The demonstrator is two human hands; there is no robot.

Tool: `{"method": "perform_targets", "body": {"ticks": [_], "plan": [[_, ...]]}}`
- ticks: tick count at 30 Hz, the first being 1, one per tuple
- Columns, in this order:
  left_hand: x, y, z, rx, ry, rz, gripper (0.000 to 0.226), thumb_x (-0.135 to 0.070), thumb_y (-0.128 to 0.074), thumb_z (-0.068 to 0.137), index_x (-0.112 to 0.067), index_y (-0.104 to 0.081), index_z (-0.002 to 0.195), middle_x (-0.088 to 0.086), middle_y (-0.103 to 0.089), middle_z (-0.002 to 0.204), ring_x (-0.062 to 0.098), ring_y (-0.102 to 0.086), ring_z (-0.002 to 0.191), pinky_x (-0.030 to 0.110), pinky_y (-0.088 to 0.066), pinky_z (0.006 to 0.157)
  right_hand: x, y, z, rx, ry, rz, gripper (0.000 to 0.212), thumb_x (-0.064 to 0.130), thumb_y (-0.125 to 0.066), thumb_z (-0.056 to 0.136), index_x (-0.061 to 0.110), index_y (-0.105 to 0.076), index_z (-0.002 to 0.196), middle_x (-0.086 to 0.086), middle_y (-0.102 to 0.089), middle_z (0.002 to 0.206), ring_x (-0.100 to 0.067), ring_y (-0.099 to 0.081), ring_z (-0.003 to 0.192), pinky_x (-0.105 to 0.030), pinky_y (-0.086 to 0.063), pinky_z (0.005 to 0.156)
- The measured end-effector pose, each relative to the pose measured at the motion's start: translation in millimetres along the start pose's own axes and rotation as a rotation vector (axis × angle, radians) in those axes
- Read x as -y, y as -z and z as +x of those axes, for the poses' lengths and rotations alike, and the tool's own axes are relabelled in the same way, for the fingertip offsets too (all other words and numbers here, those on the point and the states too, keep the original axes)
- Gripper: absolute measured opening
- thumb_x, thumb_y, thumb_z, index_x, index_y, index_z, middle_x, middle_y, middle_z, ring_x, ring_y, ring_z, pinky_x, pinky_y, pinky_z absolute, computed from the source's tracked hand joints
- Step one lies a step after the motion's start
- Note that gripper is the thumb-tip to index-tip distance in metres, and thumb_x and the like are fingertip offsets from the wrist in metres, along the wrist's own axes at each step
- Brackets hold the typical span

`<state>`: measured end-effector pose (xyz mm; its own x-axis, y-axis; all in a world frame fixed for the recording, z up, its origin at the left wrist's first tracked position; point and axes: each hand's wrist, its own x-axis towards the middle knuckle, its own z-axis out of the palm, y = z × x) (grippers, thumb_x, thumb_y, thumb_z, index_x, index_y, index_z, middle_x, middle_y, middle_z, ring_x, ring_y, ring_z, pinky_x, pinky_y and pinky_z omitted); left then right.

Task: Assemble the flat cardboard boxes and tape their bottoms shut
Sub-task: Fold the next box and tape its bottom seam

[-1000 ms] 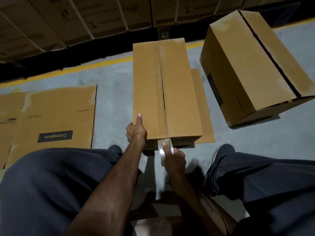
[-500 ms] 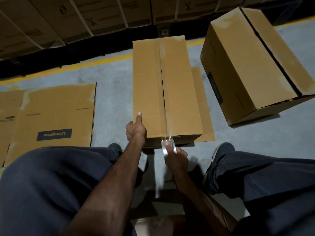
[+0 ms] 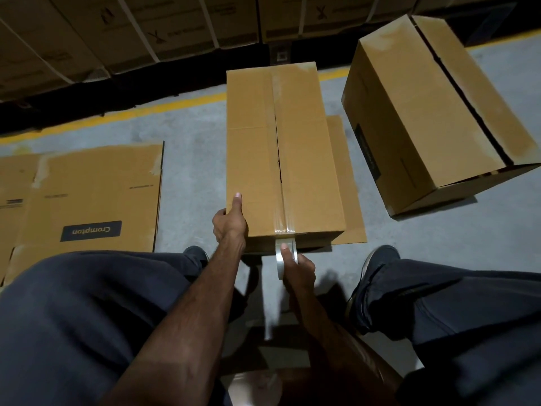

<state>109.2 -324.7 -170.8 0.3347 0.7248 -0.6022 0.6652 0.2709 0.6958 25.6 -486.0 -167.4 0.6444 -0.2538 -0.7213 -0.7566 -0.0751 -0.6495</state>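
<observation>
Dark navy trousers [image 3: 73, 317], dark shoes [image 3: 377, 259], bare forearms [image 3: 187, 317]

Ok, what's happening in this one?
A person sits on the floor taping a cardboard box shut. The left hand grips the box's near left corner, thumb on top. The right hand holds a roll of clear tape just past the near edge, with a strip running along the centre seam. Another box stands to the right, its seam untaped, and flattened cartons lie on the left.

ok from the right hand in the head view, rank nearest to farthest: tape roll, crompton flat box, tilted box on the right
1. tape roll, held in the right hand
2. tilted box, ahead to the right
3. Crompton flat box, far left on the floor
</observation>
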Motion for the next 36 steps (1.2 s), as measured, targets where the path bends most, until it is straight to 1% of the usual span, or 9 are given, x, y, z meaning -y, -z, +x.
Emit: {"method": "perform_targets", "body": {"ticks": [4,6,8,11,18,23,29,32,36], "plan": [[27,11,-38,-0.084,-0.007,-0.060,0.084,-0.068,-0.068,0.088,-0.021,-0.044,0.153,0.011,-0.050,0.151,0.035,-0.053,0.132,0.053,-0.048,0.109,1,1,1,0.026,0.006,0.006,0.055,0.063,-0.075,0.086,0.013,-0.064,0.064,-0.003,-0.061,0.064,-0.032,-0.065,0.073,-0.038,-0.052,0.068],[59,13,-68,-0.079,0.052,-0.020,0.071,-0.071,-0.062,0.089,-0.015,-0.058,0.133,0.008,-0.061,0.133,0.029,-0.062,0.114,0.049,-0.054,0.096,-1,4,2,0.038,0.000,-0.021,0.061,0.078,-0.073,0.072,0.020,-0.062,0.057,0.000,-0.057,0.056,-0.037,-0.064,0.068,-0.045,-0.057,0.070],[82,8,-96,0.098,0.085,0.010,0.055,-0.070,-0.062,0.090,-0.016,-0.064,0.094,0.003,-0.069,0.099,0.021,-0.064,0.087,0.038,-0.054,0.078,-4,7,7,0.087,0.002,-0.042,0.062,0.087,-0.067,0.062,0.025,-0.061,0.054,0.004,-0.056,0.056,-0.029,-0.062,0.066,-0.044,-0.056,0.070],[83,4,-115,0.270,0.063,0.075,0.045,-0.055,-0.069,0.094,-0.016,-0.064,0.072,-0.002,-0.059,0.069,0.017,-0.052,0.069,0.031,-0.042,0.063,4,14,10,0.141,-0.002,-0.092,0.067,0.088,-0.066,0.064,0.021,-0.067,0.063,-0.002,-0.068,0.070,-0.026,-0.068,0.074,-0.044,-0.059,0.076],[70,9,-113,0.281,-0.004,0.084,0.021,-0.036,-0.076,0.093,-0.015,-0.074,0.095,0.003,-0.074,0.096,0.021,-0.066,0.090,0.034,-0.053,0.070,15,54,12,0.175,0.062,-0.172,0.038,0.056,-0.075,0.089,0.020,-0.067,0.082,-0.002,-0.071,0.083,-0.023,-0.070,0.081,-0.044,-0.062,0.077],[52,17,-155,0.029,-0.199,0.183,0.021,-0.040,-0.077,0.089,-0.021,-0.067,0.087,-0.004,-0.069,0.087,0.018,-0.066,0.083,0.031,-0.052,0.067,33,87,0,0.033,0.183,-0.122,0.021,0.036,-0.076,0.093,0.020,-0.069,0.082,0.002,-0.071,0.083,-0.023,-0.067,0.084,-0.031,-0.049,0.072],[10,25,-197,0.540,-0.246,0.000,0.029,-0.035,-0.073,0.095,-0.010,-0.081,0.083,0.007,-0.078,0.082,0.014,-0.069,0.075,0.031,-0.054,0.069,72,87,-55,0.171,0.474,-0.245,0.011,0.014,-0.065,0.098,0.017,-0.073,0.092,0.002,-0.072,0.082,-0.011,-0.065,0.074,-0.020,-0.050,0.060],[1,37,-209,0.594,-0.209,-0.129,0.015,-0.019,-0.073,0.095,-0.008,-0.082,0.092,0.012,-0.079,0.093,0.018,-0.072,0.082,0.031,-0.058,0.073,81,92,-82,0.217,0.558,-0.267,0.023,0.013,-0.062,0.097,0.025,-0.077,0.109,0.011,-0.076,0.093,-0.003,-0.069,0.087,-0.019,-0.055,0.072],[-4,55,-209,0.590,-0.022,-0.322,0.009,-0.018,-0.076,0.093,-0.010,-0.080,0.091,0.005,-0.075,0.081,0.015,-0.067,0.071,0.026,-0.050,0.061,82,102,-106,0.222,0.633,-0.254,0.018,0.025,-0.075,0.090,0.028,-0.072,0.107,0.008,-0.074,0.093,-0.011,-0.069,0.085,-0.026,-0.055,0.071]]}}
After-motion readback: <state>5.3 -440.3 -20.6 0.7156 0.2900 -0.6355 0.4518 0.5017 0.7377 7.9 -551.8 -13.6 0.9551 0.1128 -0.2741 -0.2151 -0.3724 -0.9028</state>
